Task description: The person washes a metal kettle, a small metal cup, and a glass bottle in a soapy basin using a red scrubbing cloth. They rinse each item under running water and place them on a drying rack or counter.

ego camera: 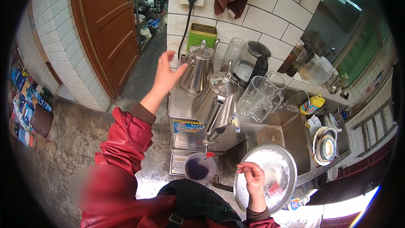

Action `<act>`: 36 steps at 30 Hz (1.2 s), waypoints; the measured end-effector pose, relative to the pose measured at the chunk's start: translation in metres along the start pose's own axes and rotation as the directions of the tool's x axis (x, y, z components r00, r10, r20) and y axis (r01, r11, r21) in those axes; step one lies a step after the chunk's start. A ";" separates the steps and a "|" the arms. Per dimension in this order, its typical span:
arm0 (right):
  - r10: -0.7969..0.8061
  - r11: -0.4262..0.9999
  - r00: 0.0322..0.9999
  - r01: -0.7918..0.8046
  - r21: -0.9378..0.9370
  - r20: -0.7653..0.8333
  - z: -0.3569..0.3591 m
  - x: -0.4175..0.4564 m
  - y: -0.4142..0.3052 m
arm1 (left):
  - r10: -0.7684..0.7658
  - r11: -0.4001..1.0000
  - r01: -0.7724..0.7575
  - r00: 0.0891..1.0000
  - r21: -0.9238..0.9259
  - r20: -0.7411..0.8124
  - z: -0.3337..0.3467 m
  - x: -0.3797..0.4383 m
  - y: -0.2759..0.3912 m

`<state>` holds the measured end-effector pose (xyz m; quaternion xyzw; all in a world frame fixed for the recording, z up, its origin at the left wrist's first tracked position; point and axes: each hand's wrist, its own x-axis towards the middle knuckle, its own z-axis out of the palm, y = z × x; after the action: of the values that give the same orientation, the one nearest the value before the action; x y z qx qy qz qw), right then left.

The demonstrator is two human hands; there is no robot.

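Observation:
My left hand (pixel 166 74) is raised beside the rear stainless steel kettle (pixel 197 76). Its fingers are spread with nothing between them, and the thumb overlaps the kettle's edge in view; I cannot tell if they touch. A second steel kettle (pixel 215 101) stands in front, its long spout towards me. Both rest on a steel water boiler (pixel 180 103). Over a wide metal basin (pixel 284 196) of sudsy water hovers my right hand (pixel 254 177), its fingers loosely bent and holding nothing visible. A piece of red mesh (pixel 274 187) lies in the basin.
Below the boiler's red-handled tap (pixel 208 154) sits a plastic tub (pixel 212 174) with dark contents. Glass mugs (pixel 254 96), a glass jar (pixel 234 50) and a black-handled jug (pixel 248 66) crowd the right. A steel sink (pixel 295 139) and stacked bowls (pixel 327 148) lie beyond.

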<state>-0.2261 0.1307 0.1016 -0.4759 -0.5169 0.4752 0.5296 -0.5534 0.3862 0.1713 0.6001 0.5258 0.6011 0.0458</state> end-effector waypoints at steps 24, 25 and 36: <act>-0.442 0.782 0.897 0.402 -0.476 0.032 0.109 0.092 -0.030 | -0.446 0.722 0.473 0.876 -0.506 0.182 -0.042 -0.052 -0.004; -0.438 0.780 0.899 0.392 -0.488 0.023 0.114 0.097 -0.030 | -0.458 0.724 0.470 0.875 -0.504 0.158 -0.048 -0.056 -0.002; -0.439 0.782 0.884 0.464 -0.416 0.161 0.133 0.152 -0.003 | -0.476 0.794 0.415 0.879 -0.445 -0.028 -0.156 -0.138 0.022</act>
<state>-0.3568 0.2832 0.1210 -0.4326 -0.7245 0.2170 0.4908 -0.6230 0.1917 0.1357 0.3909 0.5102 0.7133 0.2794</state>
